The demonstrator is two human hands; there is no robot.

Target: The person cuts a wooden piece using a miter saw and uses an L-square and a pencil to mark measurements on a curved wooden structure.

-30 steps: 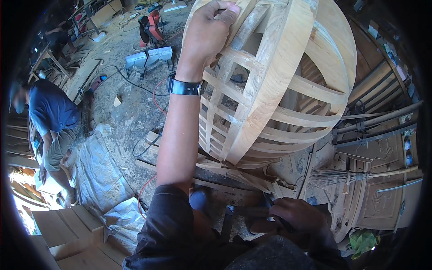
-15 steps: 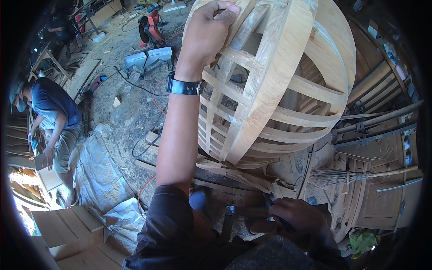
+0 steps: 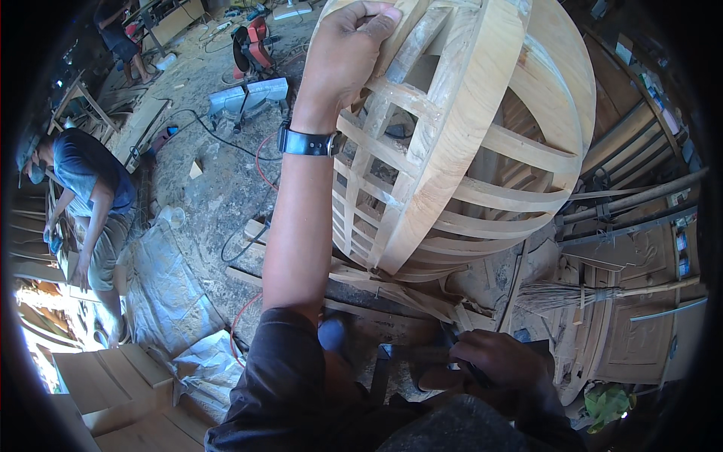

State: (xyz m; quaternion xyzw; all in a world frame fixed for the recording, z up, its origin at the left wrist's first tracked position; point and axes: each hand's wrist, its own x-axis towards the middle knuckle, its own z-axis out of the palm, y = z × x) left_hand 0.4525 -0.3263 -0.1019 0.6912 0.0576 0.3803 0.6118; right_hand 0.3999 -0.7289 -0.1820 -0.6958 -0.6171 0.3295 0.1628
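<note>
A large curved wooden lattice frame with pale slats and broad ribs stands before me, tilted. My left hand, a watch on its wrist, reaches up to the top and pinches the edge of one slat between thumb and fingers. Low in the view, my right hand is closed by my body, below the frame's bottom end. Its fingers are curled around something dark that I cannot make out. Next to it lies a dark angular piece in shadow.
A red miter saw stands on the dusty floor with cables around it. Left, a co-worker bends over wood; another person is farther back. A broom and carved panels lie right. Curved boards are stacked lower left.
The person at the far back has moved right. The nearer co-worker's arms have shifted, one hand lower. My own hands have hardly moved, and the frame stays in place.
</note>
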